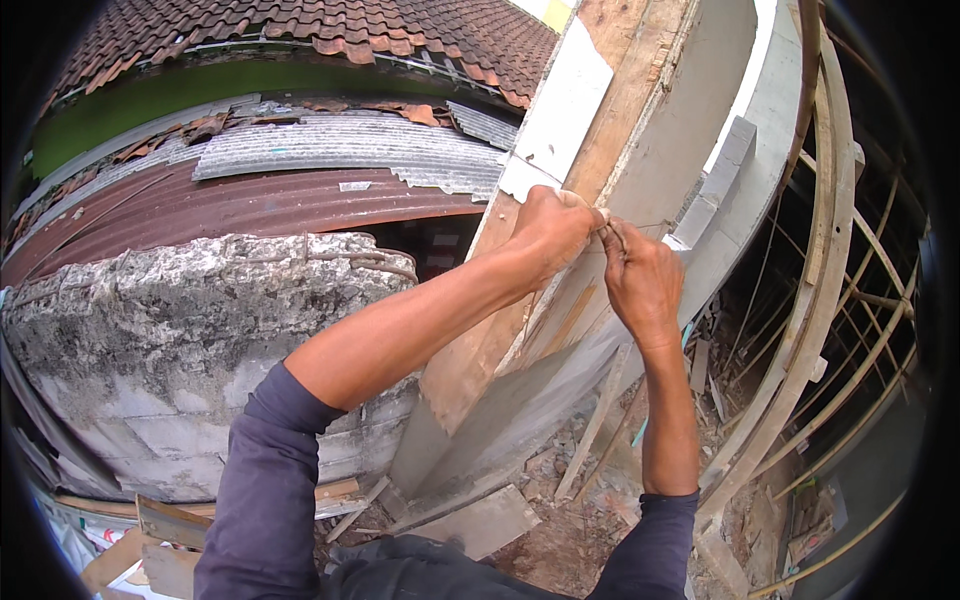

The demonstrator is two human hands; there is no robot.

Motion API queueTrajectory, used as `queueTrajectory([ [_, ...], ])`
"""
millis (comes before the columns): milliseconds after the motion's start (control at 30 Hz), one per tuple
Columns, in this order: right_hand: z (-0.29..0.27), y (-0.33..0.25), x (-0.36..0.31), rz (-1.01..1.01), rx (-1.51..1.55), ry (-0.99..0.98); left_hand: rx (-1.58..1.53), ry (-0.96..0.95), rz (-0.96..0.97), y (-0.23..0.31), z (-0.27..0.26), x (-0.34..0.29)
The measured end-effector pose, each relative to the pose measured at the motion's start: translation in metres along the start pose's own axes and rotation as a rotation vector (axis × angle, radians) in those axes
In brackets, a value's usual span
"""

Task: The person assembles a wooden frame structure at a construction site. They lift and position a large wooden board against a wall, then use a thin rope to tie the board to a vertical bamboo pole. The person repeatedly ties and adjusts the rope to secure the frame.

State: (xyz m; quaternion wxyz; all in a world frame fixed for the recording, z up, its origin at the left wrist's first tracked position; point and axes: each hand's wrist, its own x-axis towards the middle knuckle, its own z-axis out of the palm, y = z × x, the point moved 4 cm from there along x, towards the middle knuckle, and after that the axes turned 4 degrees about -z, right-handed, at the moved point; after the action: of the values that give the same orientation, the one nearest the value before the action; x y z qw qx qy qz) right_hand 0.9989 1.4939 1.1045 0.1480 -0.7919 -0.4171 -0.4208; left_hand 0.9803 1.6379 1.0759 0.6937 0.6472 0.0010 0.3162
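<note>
Dark sleeves [265, 480] are closest to us, pushed up, with both forearms stretched out in front. Our left hand [558, 230] is curled closed over the wooden board [612, 135], and our right hand [645, 280] is closed too, its thumb and fingers meeting the left's fingertips. We honestly can't tell what, if anything, is pinched in there, too small. That board slopes up and away ahead of us, with a white panel [565, 105] lying on it just past our left hand. Just beyond our right hand sits a grey bar [715, 185]. Off left we've got a crumbly wall [200, 340], corrugated sheets [350, 150] behind it, and rubble [560, 540] down below
</note>
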Motion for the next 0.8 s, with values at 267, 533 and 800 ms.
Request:
queueTrajectory([
  [267, -0.009, 0.031, 0.037, -0.148, 0.325, -0.093, 0.896, 0.002, 0.301, 0.044, 0.000, 0.002],
  [533, 0.024, 0.032, 0.027, 0.266, 0.464, 0.073, 1.144, -0.034, 0.470, 0.059, 0.009, -0.010],
  [800, 0.046, 0.059, 0.023, 0.112, 0.860, 0.025, 0.814, -0.189, 0.453, 0.041, -0.018, 0.020],
])
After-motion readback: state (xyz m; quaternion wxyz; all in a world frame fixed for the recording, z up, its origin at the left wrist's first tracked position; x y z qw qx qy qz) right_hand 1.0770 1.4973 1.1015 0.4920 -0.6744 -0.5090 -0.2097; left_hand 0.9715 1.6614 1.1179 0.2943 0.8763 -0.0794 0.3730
